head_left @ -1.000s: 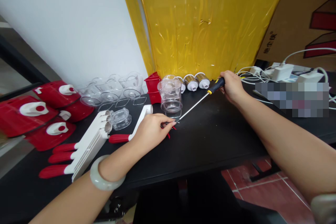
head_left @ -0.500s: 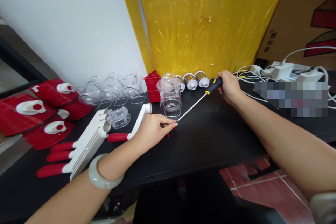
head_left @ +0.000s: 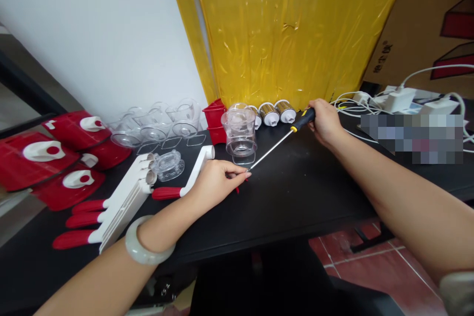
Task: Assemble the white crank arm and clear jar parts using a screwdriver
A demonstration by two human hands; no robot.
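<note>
My right hand (head_left: 325, 122) grips the black and yellow handle of a long screwdriver (head_left: 273, 146), whose shaft slants down to the left. At the shaft's tip, my left hand (head_left: 221, 178) pinches with thumb and fingers. What it holds there is mostly hidden; small bits of red show beneath the fingertips. Beside that wrist lies a white crank arm with a red handle (head_left: 165, 193), partly covered by the hand. A clear plastic hopper (head_left: 240, 131) stands just beyond the fingertips.
Several red housings (head_left: 48, 158) with white knobs sit at the left, near more white cranks (head_left: 124, 197). Clear hoppers (head_left: 181, 118), a clear part (head_left: 168, 165), red pieces (head_left: 216, 123) and metal grating drums (head_left: 269, 114) stand along the back. White cables and chargers (head_left: 398, 101) lie right.
Both hands stay in nearly the same place. The screwdriver handle and my right hand have shifted very slightly; the tip remains at my left fingertips.
</note>
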